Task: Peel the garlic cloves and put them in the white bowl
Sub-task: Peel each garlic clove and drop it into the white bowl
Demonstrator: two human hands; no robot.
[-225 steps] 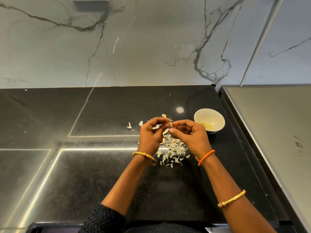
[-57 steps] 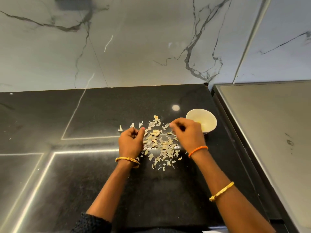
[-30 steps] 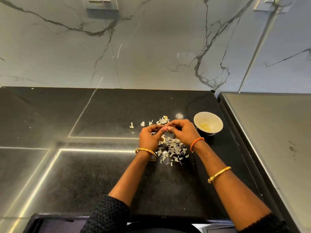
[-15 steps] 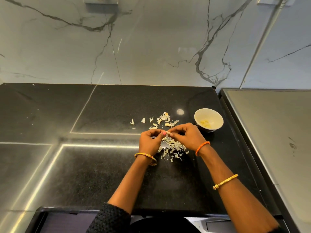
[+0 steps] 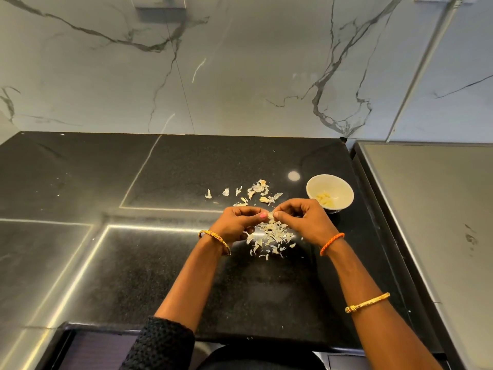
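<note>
Pale clove (image 5: 270,215): pinched between left hand (image 5: 234,222) and right hand (image 5: 304,218), both grips curled on it just above the table, probably to strip skin.
Peels (image 5: 270,236): heap directly beneath, catching droppings; more scattered behind.
Bowl (image 5: 344,189): white, near table's right edge, just beside right hand for short transfer; holds a few peeled cloves (image 5: 325,200).

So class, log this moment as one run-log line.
stage: peeling | both hands pinch garlic clove | white bowl: peeled cloves inside | skins: on counter
</note>
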